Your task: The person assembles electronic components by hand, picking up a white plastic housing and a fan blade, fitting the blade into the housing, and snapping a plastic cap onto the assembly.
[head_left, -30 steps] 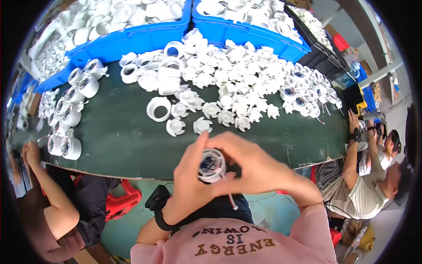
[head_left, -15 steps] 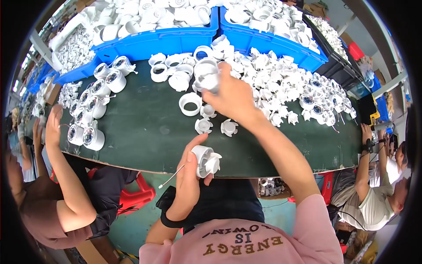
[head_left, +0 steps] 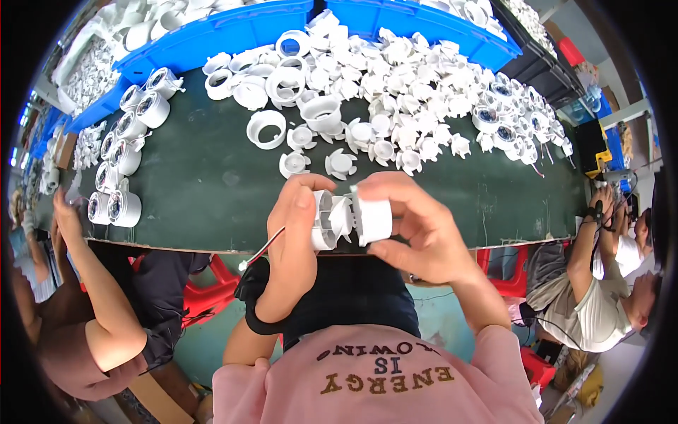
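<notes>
Busy workshop, dark green tabletop (head_left: 212,191) bent into an arc by the lens, blue bins (head_left: 212,44) of white parts along the back. Far left, a co-worker's bare forearm (head_left: 102,283) beside the table edge. Next, white cylinders with dark round faces (head_left: 127,209) in uneven rows, well apart from the work in hand. Then loose white rings (head_left: 254,136); nearer the body, by the table's front edge, the left hand (head_left: 291,226), fingers and thumb clasped round a white housing (head_left: 324,230), open end turned right. From that grip, a thin lead with a pale plug (head_left: 244,266), dangling free to the left. Between the hands, a white finned wheel (head_left: 342,215), apparently seated at the housing's mouth. Just right of it, a white sleeve (head_left: 374,219), pinched between thumb and fingers of the right hand (head_left: 427,237); wheel and sleeve touching or just apart, cannot tell. Risks, by judgement: wheel and sleeve meeting at a tilt, hence a bent or chipped fin; wheel perhaps loose, dropping out with the housing tipped mouth-down; lead (thin, hanging unguarded) snagging on the table edge and straining its joint. Beyond the fingers, spreading right, a heap of finned pieces (head_left: 402,95). Farther right, wired units (head_left: 505,113), clustered; far right, another co-worker's arm (head_left: 579,254).
</notes>
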{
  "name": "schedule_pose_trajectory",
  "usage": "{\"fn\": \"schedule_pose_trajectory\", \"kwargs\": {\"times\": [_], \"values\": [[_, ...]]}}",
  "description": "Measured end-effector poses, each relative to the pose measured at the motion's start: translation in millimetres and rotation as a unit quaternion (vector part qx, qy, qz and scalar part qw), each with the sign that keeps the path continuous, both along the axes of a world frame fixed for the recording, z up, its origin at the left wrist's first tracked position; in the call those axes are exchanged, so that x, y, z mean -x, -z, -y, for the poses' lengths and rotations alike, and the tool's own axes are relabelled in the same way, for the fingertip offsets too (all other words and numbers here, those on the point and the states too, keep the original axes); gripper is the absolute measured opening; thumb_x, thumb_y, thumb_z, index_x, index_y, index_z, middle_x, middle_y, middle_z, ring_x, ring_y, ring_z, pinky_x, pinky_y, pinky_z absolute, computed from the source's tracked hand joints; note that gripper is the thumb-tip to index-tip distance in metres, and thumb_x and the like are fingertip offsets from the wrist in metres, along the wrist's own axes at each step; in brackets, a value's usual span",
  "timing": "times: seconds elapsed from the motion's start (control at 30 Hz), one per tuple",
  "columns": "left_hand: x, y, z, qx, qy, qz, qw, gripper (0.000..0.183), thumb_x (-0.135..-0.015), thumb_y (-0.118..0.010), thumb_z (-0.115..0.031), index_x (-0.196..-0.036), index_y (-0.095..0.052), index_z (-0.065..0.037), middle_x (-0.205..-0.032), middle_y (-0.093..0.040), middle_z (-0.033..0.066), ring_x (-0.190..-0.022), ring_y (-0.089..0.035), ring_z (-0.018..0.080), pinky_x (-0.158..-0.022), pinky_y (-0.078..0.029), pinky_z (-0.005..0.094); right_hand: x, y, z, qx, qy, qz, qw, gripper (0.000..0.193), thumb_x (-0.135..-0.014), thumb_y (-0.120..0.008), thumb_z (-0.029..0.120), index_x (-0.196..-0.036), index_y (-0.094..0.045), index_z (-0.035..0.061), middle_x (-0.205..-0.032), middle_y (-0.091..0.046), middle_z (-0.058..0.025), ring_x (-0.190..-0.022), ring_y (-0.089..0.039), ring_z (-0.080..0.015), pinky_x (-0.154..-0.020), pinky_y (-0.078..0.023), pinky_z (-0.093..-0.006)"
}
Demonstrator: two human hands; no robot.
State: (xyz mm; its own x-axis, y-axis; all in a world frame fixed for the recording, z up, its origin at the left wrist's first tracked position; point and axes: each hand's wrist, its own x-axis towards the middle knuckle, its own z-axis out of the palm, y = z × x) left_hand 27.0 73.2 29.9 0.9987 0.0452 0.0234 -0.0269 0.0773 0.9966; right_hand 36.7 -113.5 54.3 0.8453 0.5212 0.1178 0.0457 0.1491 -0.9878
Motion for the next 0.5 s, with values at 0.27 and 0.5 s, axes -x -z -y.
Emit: {"fn": "schedule_pose_trajectory", "kwargs": {"times": [0.27, 0.5], "values": [[4, -4, 19, -0.044, 0.034, -0.039, 0.998, 0.043, -0.099, -0.037, -0.038, -0.091, -0.057, 0.0, -0.075, -0.051, 0.0011, -0.07, -0.042, 0.0083, -0.063, -0.034, 0.0232, 24, 17, 3, -0.003, 0.139, 0.095, 0.986, 0.048, -0.081, -0.07, 0.002, -0.125, -0.053, 0.0016, -0.133, -0.044, -0.0158, -0.114, -0.052, -0.023, -0.095, -0.044, -0.0371], [8, -12, 30, -0.031, 0.071, -0.073, 0.994, 0.049, -0.1, -0.03, -0.039, -0.091, -0.057, 0.001, -0.079, -0.054, 0.0041, -0.07, -0.046, 0.0101, -0.063, -0.037, 0.0256, 25, 18, 11, 0.101, 0.125, 0.242, 0.957, 0.053, -0.073, -0.074, 0.0, -0.121, -0.053, -0.0003, -0.123, -0.054, -0.0201, -0.114, -0.054, -0.0326, -0.094, -0.044, -0.0386]]}}
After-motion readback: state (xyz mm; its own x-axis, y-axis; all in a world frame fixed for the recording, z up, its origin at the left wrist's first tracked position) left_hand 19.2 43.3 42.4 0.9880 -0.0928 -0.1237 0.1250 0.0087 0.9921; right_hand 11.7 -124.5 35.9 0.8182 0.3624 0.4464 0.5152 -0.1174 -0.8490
